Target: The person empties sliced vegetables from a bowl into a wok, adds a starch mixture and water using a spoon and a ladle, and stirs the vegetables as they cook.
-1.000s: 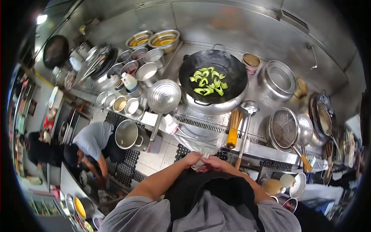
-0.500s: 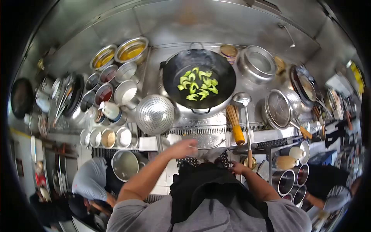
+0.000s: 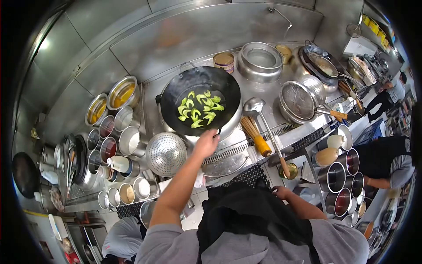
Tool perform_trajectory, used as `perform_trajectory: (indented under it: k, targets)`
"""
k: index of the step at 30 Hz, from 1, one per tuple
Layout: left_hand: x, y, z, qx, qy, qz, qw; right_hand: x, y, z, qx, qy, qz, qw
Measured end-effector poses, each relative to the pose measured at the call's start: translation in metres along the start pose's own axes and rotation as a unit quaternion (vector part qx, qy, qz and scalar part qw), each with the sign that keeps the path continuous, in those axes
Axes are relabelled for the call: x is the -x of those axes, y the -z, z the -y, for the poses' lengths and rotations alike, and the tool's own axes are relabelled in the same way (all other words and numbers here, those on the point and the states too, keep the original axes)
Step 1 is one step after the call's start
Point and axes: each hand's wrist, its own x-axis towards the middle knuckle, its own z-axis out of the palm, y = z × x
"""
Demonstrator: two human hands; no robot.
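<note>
A black wok (image 3: 176, 88) sits over the burner. Pieces of green vegetable (image 3: 210, 116) lie spread across its bottom. My left hand (image 3: 207, 143) reaches to the near rim, its fingers closed at the wok's small loop handle. Low beside my black apron hangs my right hand (image 3: 281, 192), its fingers partly hidden, so what it holds, if anything, does not show. Left of the wok rests a perforated strainer (image 3: 166, 154). To the right lie a bamboo brush (image 3: 262, 146) with a yellow handle and a steel ladle (image 3: 254, 105) with a wooden grip.
Steel pots of sauces (image 3: 130, 138) and bowls of yellow liquid (image 3: 122, 94) crowd the left. A large metal pot (image 3: 260, 66), a tin (image 3: 224, 60) and a mesh strainer (image 3: 299, 101) stand right. Co-workers are at lower left (image 3: 123, 237) and far right (image 3: 380, 163).
My left hand has moved forward from over the counter's front edge to the wok's near handle. The view has turned, so the wok appears further left. My right hand stays low.
</note>
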Motion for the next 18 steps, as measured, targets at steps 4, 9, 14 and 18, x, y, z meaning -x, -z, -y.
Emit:
perform_trajectory:
  k: [4, 9, 14, 18]
  targets:
    - [0.007, -0.022, -0.002, -0.045, -0.002, -0.063, 0.997, -0.008, 0.009, -0.022, -0.024, 0.012, 0.009, 1.0]
    - [-0.012, -0.035, -0.004, -0.132, 0.078, -0.025, 0.988, -0.019, 0.033, -0.055, -0.048, -0.035, 0.047, 0.997]
    - [-0.017, -0.044, -0.02, -0.174, 0.166, 0.005, 0.971, -0.06, 0.028, -0.125, 0.037, 0.097, 0.003, 0.995]
    - [-0.022, -0.043, -0.033, -0.177, 0.192, 0.012, 0.965, -0.06, 0.042, -0.172, 0.072, 0.263, -0.03, 0.962]
